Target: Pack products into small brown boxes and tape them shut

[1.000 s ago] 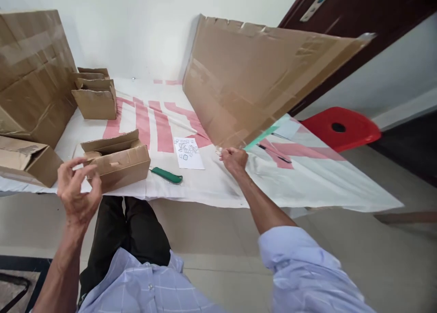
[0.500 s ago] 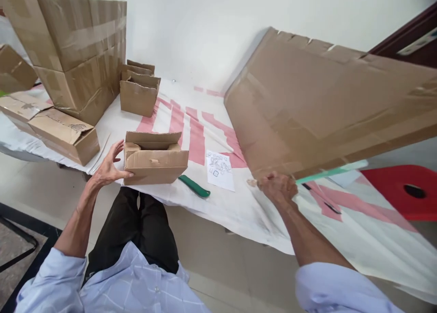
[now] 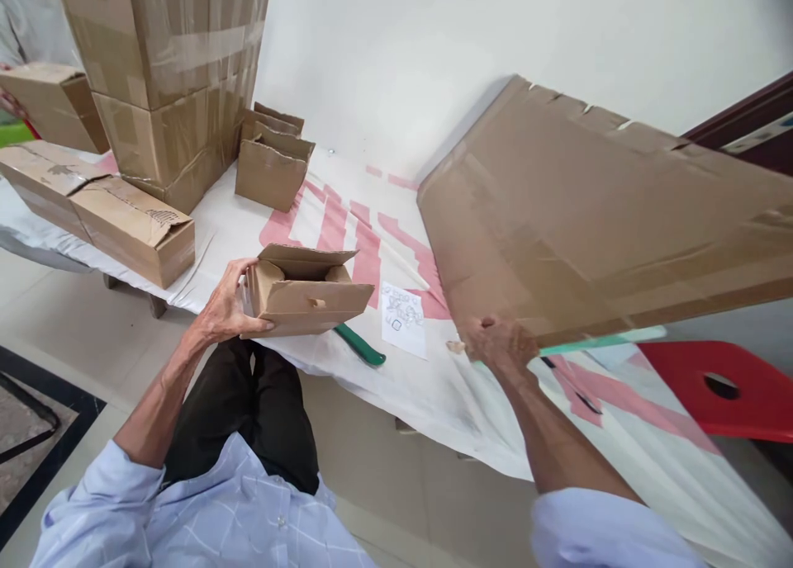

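Observation:
My left hand (image 3: 231,305) grips the left end of a small cardboard box (image 3: 315,308), thumb in front and fingers behind. The top flaps of the box stand up and its inside shows dark. At the lower corner of a large flat piece of cardboard (image 3: 595,221), my right hand (image 3: 503,341) is closed on the edge; the fingers are partly hidden. The large piece leans at a slant near the wall. A curved green handle-like object (image 3: 363,345) lies beside the small box, one end hidden by it. A paper sheet with drawn shapes (image 3: 402,319) lies between my hands.
Tall taped cartons (image 3: 179,97), two small open boxes (image 3: 273,168) and a long carton (image 3: 117,213) stand on the left of the cloth-covered table (image 3: 446,419). Another person's sleeve and hand are by a carton (image 3: 59,97). A red stool (image 3: 675,378) is at right.
My left hand has tipped the small box slightly, so more of its inside shows. The camera view has shifted left. My right hand still holds the cardboard corner.

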`<action>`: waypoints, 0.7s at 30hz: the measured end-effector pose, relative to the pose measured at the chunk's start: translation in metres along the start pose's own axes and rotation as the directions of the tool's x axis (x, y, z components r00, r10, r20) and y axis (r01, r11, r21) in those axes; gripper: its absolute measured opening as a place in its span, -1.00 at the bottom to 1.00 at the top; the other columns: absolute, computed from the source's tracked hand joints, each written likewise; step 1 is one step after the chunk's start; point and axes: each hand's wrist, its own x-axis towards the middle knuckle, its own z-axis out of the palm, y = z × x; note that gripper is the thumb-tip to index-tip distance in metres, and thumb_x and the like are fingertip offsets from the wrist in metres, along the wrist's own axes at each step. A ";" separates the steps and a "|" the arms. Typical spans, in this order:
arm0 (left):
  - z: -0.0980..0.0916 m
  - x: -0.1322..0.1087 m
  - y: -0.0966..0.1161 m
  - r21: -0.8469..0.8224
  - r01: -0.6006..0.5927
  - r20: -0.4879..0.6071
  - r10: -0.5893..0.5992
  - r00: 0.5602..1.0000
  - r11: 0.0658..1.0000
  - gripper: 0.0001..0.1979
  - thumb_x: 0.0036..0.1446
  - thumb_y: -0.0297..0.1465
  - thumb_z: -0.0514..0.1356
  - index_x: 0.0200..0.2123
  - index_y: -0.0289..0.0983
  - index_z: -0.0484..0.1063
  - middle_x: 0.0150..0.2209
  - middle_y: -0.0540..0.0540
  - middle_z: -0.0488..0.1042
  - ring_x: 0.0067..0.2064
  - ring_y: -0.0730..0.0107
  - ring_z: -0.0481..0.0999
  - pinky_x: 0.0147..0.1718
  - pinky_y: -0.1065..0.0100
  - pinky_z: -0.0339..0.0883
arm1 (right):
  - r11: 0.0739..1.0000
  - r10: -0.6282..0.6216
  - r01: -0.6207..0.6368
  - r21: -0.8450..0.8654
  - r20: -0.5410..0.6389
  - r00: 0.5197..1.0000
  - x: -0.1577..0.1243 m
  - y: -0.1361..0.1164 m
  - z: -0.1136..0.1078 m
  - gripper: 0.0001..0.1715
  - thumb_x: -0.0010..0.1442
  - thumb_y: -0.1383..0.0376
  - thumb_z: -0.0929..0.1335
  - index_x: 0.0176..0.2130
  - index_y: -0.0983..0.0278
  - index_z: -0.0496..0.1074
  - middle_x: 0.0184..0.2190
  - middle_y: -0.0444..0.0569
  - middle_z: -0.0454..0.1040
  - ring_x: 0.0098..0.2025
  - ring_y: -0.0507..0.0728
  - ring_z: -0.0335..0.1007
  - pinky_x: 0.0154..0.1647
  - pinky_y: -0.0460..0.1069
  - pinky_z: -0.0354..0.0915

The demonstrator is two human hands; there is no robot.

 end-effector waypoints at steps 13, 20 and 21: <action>0.029 0.005 0.026 0.126 -0.104 -0.107 0.117 0.987 0.987 0.21 -0.30 0.00 0.66 0.37 -0.17 0.21 0.32 -0.35 0.38 0.33 -0.29 0.42 0.28 -0.17 0.32 | 0.435 -0.636 0.724 0.535 -0.386 0.668 -0.044 -0.144 -0.041 -0.66 0.34 0.06 0.38 -0.05 0.20 0.59 0.01 0.16 0.64 0.08 0.33 0.57 0.16 0.24 0.47; 0.036 0.003 0.033 0.100 -0.127 -0.087 0.136 0.987 0.987 0.32 -0.36 0.08 0.68 0.41 -0.17 0.20 0.34 -0.37 0.38 0.36 -0.34 0.39 0.34 -0.22 0.27 | 0.294 -0.740 0.627 0.722 -0.243 0.627 -0.081 -0.177 -0.047 -0.65 0.45 0.00 0.36 -0.27 0.18 0.47 -0.39 -0.08 0.53 -0.36 0.15 0.48 -0.27 0.05 0.44; 0.034 0.002 0.033 0.077 -0.133 -0.079 0.139 0.987 0.988 0.31 -0.34 0.07 0.68 0.43 -0.16 0.19 0.35 -0.37 0.38 0.37 -0.33 0.39 0.35 -0.21 0.27 | 0.302 -0.727 0.591 0.748 -0.220 0.650 -0.082 -0.175 -0.046 -0.61 0.45 -0.03 0.36 -0.27 0.18 0.45 -0.41 -0.10 0.51 -0.39 0.13 0.46 -0.31 0.03 0.41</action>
